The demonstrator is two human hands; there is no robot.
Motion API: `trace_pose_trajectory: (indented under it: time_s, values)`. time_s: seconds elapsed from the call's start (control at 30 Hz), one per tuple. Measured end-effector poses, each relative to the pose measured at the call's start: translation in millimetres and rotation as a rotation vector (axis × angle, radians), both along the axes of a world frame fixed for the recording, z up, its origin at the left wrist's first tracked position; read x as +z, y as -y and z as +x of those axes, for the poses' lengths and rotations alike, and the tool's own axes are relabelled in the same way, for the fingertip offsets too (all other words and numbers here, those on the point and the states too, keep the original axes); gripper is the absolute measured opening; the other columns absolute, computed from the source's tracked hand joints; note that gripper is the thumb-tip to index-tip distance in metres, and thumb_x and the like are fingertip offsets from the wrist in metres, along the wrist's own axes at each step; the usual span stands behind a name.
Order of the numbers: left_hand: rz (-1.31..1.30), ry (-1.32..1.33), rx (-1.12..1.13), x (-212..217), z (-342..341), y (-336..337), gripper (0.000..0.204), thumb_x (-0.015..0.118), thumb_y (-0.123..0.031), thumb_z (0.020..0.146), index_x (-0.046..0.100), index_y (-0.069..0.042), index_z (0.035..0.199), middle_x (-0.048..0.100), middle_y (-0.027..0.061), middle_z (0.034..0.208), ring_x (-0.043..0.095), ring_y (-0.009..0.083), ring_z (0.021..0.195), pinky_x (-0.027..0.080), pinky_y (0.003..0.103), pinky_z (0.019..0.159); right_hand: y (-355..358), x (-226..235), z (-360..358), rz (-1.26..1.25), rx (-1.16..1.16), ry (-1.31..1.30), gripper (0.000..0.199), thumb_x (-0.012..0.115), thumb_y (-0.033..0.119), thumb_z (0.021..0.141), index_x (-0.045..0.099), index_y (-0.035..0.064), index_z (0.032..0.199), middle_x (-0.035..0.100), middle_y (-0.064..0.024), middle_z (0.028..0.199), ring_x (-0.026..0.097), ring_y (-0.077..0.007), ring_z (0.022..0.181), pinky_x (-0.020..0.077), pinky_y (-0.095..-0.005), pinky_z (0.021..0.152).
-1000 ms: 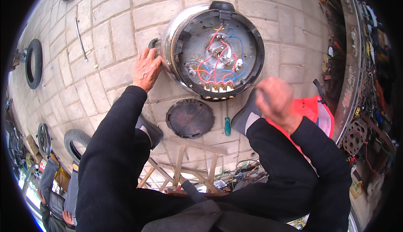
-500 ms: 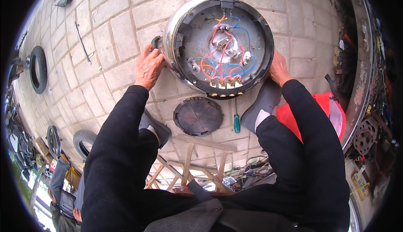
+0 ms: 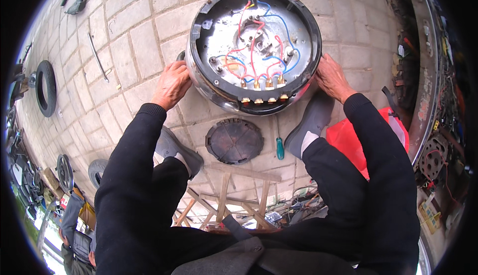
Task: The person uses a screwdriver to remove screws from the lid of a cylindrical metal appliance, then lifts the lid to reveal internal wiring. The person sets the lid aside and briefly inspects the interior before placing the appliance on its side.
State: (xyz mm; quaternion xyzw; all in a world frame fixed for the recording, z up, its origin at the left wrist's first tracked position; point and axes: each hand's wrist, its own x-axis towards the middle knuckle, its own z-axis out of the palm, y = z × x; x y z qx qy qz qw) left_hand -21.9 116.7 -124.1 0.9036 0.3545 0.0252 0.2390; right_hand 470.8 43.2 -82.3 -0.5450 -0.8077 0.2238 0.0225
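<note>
I had the upturned electric cooker (image 3: 255,46) between my hands on the paved ground, its open underside facing up at me with the red, blue and orange wiring (image 3: 259,51) bare. My left hand (image 3: 172,83) lay flat against the chrome wall on its left flank, fingers spread and pressing rather than clenched. My right hand (image 3: 332,78) cupped the opposite flank, palm on the rim; I could not tell how far its fingers wrapped under, since the body hid them. So the round body sat squarely between both palms, straight ahead of me, neither hand nearer than the other, and the row of brass terminals (image 3: 263,98) pointed back toward my knees.

Just below the cooker, between my grey shoes (image 3: 308,125), lay the dark round base cover (image 3: 234,141) (taken off, apparently) and, right beside it, a green-handled screwdriver (image 3: 279,140) with its shaft pointing up at the cooker. A red bag (image 3: 348,140) sat by my right leg.
</note>
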Motion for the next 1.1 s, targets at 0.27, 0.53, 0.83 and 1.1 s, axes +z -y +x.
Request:
trace_pose_trajectory:
  time_s: [0.27,0.53,0.83,1.1]
  values:
    - [-0.314,0.148,0.216,42.9,5.1,-19.5,0.023,0.074,-0.014,0.087,0.07,-0.005,0.107,0.066,0.0135,0.102,0.06,0.0289,0.097,0.052,0.039,0.087,-34.2,70.1,-0.6,0.092,-0.006,-0.03,0.014,0.065,0.003,0.09,0.058,0.0057,0.101,0.057,-0.011,0.094,0.052,-0.0351,0.087,0.0469,-0.0445,0.078]
    - [-0.209,0.494,0.596,71.9,24.9,-56.1,0.015,0.071,-0.012,0.086,0.06,-0.003,0.085,0.06,0.0114,0.083,0.059,0.0269,0.079,0.048,0.038,0.072,-105.6,103.8,10.5,0.284,-0.058,-0.055,0.007,0.063,0.007,0.096,0.061,0.005,0.102,0.06,-0.0107,0.093,0.051,-0.0349,0.085,0.0458,-0.0441,0.075]
    - [-0.266,0.87,0.899,110.6,67.9,-104.9,0.037,0.056,-0.022,0.099,0.049,-0.003,0.068,0.043,-0.0035,0.058,0.039,0.0056,0.058,0.033,0.031,0.052,-234.0,155.4,30.3,0.26,0.076,-0.025,0.008,0.062,0.01,0.097,0.064,0.0067,0.104,0.064,-0.0122,0.091,0.059,-0.0358,0.088,0.048,-0.0437,0.079]
    - [-0.831,1.158,1.194,188.4,163.5,18.0,0.038,0.051,-0.024,0.103,0.054,0.004,0.076,0.049,0.0133,0.061,0.05,0.0131,0.063,0.042,0.039,0.058,-285.9,259.5,39.4,0.038,0.23,0.304,0.016,0.059,0.01,0.096,0.066,0.0078,0.11,0.064,-0.0153,0.098,0.059,-0.038,0.096,0.0479,-0.0449,0.084]
